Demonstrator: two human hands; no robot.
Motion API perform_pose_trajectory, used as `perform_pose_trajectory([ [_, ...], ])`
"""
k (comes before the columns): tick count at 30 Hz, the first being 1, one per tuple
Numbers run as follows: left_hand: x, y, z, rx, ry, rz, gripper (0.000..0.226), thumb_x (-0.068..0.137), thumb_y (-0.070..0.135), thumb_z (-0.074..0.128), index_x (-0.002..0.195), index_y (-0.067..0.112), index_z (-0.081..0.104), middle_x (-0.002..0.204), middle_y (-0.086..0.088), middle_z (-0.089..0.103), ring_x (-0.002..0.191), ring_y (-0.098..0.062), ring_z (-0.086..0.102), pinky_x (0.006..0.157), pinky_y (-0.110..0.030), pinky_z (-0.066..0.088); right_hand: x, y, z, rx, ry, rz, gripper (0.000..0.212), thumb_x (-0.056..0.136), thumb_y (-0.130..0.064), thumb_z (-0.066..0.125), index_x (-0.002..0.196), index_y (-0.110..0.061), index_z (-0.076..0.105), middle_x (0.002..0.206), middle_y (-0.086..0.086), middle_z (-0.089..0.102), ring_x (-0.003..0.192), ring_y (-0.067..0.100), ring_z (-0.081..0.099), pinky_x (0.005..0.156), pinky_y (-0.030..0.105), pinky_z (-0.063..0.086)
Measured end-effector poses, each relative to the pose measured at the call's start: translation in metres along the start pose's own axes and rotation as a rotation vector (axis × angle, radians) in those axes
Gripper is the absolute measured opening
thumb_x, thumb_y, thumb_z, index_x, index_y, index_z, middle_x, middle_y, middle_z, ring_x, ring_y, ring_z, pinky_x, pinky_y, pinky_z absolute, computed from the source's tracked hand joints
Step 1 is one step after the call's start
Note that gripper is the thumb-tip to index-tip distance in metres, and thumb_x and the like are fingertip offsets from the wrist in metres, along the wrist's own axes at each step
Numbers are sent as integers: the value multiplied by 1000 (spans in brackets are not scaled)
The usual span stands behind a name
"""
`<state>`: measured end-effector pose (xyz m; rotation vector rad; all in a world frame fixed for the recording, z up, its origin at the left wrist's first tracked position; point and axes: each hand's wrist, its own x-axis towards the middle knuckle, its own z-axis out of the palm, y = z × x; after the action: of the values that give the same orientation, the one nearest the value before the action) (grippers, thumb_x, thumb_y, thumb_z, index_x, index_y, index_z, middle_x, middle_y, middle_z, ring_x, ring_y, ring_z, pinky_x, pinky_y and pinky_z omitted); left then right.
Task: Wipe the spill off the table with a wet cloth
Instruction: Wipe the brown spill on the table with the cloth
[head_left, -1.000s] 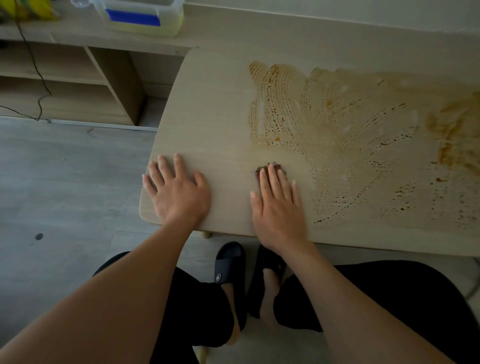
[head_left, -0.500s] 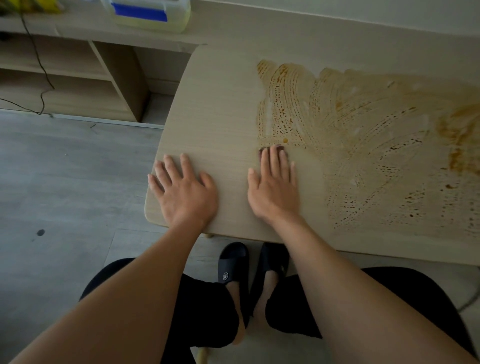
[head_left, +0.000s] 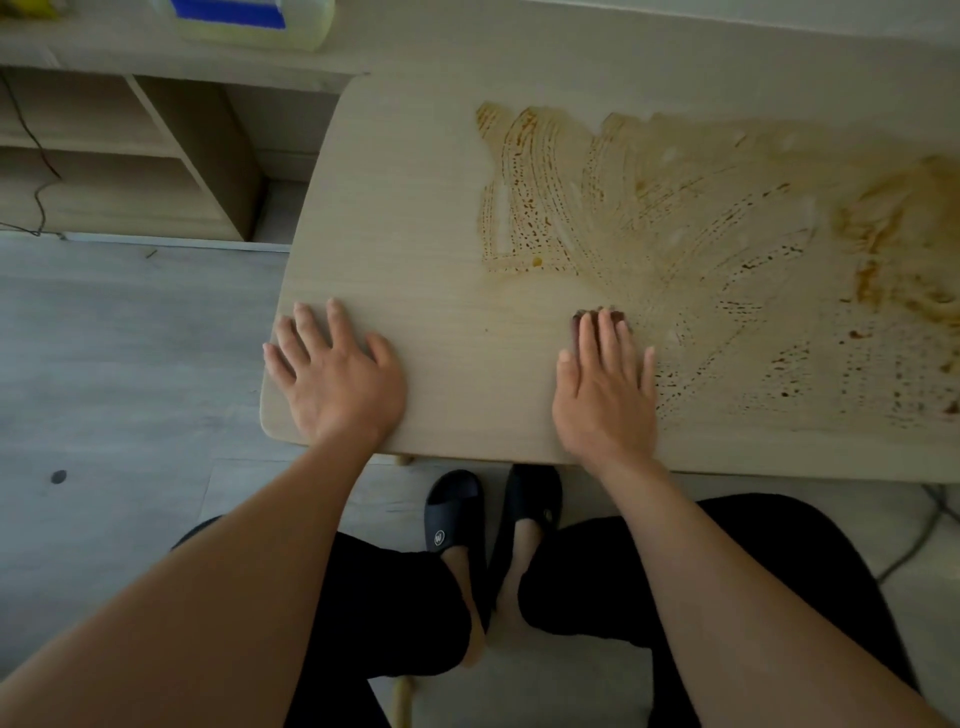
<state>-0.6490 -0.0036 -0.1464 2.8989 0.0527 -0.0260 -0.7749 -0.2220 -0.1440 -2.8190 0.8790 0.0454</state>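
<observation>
Fingers of the right hand are held straight and close together, pressed flat onto a small dark cloth. Only the far edge of the cloth is seen, protruding just beyond the fingertips; the remainder is covered by the hand. The cloth lies on the table at the near-left margin of the spill, with the little finger touching the streaked area.

Fingers of the left hand are spread slightly apart and laid flat on bare wood near the front-left corner of the table. Nothing is held by this hand. Both hands are kept well apart from each other.

The spill is seen as a brownish-yellow smear in fan-shaped streaks and dotted lines across the right part of the tabletop, thickest toward the right edge of the view.

Below the table edge, two dark slippers are seen on a grey floor, between legs clad in black. A wooden shelf unit stands behind the table to the left, and a translucent container with a blue label is placed on top of it.
</observation>
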Motion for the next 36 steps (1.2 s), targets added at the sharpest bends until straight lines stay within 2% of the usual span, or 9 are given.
perform_pose_trajectory([
  [4, 2, 0, 3, -2, 15, -11, 68, 97, 49, 21, 160, 23, 24, 169, -13, 17, 157, -31, 4, 127, -51, -3, 37, 3, -4, -22, 4, 52, 68, 105, -54, -3, 165, -23, -3, 172, -3, -13, 157, 15, -17, 127, 48, -12],
  [9, 2, 1, 5, 13, 18, -15, 69, 97, 49, 19, 160, 23, 23, 169, -13, 16, 157, -31, 4, 127, -52, -2, 62, -32, 1, 3, -8, 18, 71, 105, -54, 2, 165, -19, -2, 173, 0, -12, 158, 18, -15, 127, 46, -11],
  [16, 3, 1, 4, 7, 27, -16, 68, 97, 51, 21, 160, 25, 22, 169, -12, 16, 157, -30, 5, 127, -51, -3, 47, -120, 18, 65, -24, -219, 70, 107, -52, 15, 166, -15, 9, 173, 5, -3, 159, 22, -8, 127, 44, -9],
  [23, 3, 1, 3, 9, 29, -19, 66, 98, 51, 23, 159, 26, 23, 169, -10, 16, 157, -27, 4, 128, -49, -3, 96, -134, 15, 38, -86, -330, 67, 107, -52, 10, 166, -20, 5, 174, -1, -5, 159, 16, -11, 127, 45, -11],
  [27, 3, 0, 3, 19, 15, -20, 67, 99, 53, 21, 160, 28, 19, 170, -8, 12, 158, -27, 1, 128, -49, -4, 118, -111, 8, 57, -76, -213, 68, 106, -52, 5, 166, -19, 2, 173, 1, -8, 158, 18, -13, 127, 47, -9],
  [32, 1, 0, 3, 21, 9, -21, 67, 99, 54, 19, 161, 27, 18, 170, -9, 12, 158, -28, 1, 128, -50, -3, 108, -47, 2, 18, -35, -37, 74, 103, -57, -4, 165, -17, -4, 172, 4, -14, 158, 22, -14, 127, 48, -10],
  [36, 1, 3, 4, 19, 16, -28, 68, 98, 51, 19, 161, 25, 21, 170, -11, 15, 157, -28, 3, 127, -50, -2, 117, -19, -6, -2, -10, 98, 75, 102, -56, -3, 165, -16, -1, 173, 5, -10, 159, 21, -12, 127, 47, -10],
])
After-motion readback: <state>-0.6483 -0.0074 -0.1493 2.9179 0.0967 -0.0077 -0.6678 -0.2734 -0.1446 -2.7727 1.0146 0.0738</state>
